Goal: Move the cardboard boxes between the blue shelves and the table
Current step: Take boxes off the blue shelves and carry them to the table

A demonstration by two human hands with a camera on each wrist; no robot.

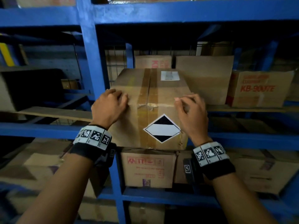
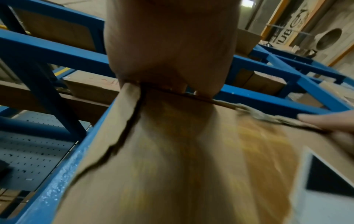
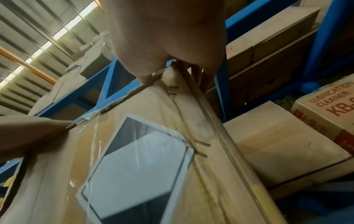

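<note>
A taped cardboard box (image 1: 150, 94) with a black-and-white diamond label (image 1: 162, 128) sits on the middle blue shelf (image 1: 40, 129), its front face sticking out past the shelf edge. My left hand (image 1: 111, 102) grips the box's top front left corner with curled fingers. My right hand (image 1: 191, 107) grips the top front right corner, thumb on the front edge. In the left wrist view the palm (image 2: 168, 45) presses on the box (image 2: 172, 159) at its top edge. The right wrist view shows the right hand (image 3: 168, 37) hooked over the corner above the label (image 3: 138, 159).
More cardboard boxes stand behind and beside it, among them a plain one (image 1: 205, 78) and a red-printed KB box (image 1: 258, 88). A blue upright post (image 1: 90, 50) rises just left of the box. Boxes fill the lower shelf (image 1: 148, 168). The left bay holds a loose cardboard sheet (image 1: 56, 113).
</note>
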